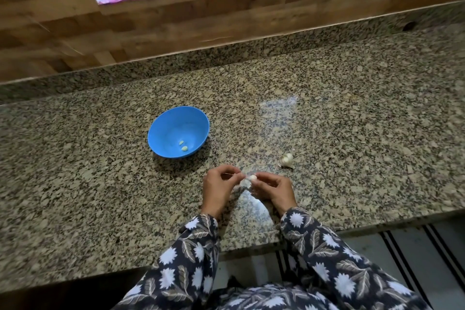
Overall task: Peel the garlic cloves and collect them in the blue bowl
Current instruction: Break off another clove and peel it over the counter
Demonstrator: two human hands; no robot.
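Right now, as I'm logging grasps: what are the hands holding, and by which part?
A garlic clove, between both hands: the right hand pinches its right end, the left hand pinches its left side, apparently the loose skin.

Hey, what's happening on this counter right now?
A person at a granite counter is peeling garlic. The right hand holds a garlic clove while the left hand pinches at its papery skin, just above the counter. Two peeled cloves already lie in the blue bowl, which sits beyond the left hand. The rest of the garlic bulb lies on the counter to the right, untouched.
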